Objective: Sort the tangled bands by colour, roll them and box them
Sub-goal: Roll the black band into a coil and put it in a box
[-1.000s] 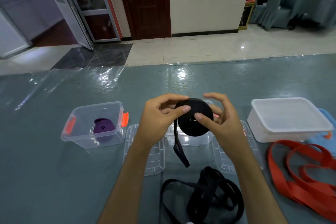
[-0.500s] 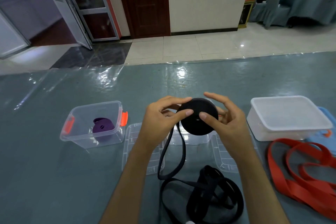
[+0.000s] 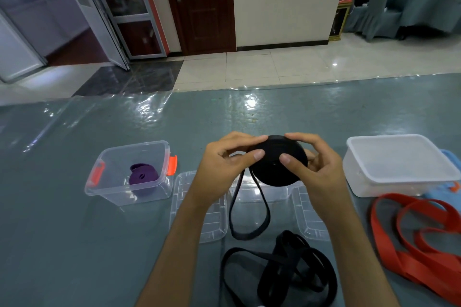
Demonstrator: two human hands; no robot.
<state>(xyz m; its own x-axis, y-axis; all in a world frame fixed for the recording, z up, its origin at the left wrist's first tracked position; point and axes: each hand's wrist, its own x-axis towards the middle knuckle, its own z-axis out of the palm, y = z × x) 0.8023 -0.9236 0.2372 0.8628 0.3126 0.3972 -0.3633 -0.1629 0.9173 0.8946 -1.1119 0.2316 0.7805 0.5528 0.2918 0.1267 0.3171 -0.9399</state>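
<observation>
The left hand [image 3: 222, 159] and right hand [image 3: 311, 164] clamp a black roll [image 3: 278, 160] between them, thumbs on its near face and fingers curled over its top — it is held above the bench [image 3: 62, 244]. A loose loop of the same band [image 3: 249, 209] hangs from the roll's underside. Below lies a tangle of black bands [image 3: 282, 274], with red bands [image 3: 419, 234] heaped to the right. Two clear lids [image 3: 199, 212] lie flat under the forearms. On the left, a clear box with orange clips [image 3: 129, 172] holds a rolled purple band [image 3: 143, 177]; on the right stands a white tub [image 3: 399, 164]. No writing can be read on anything.
</observation>
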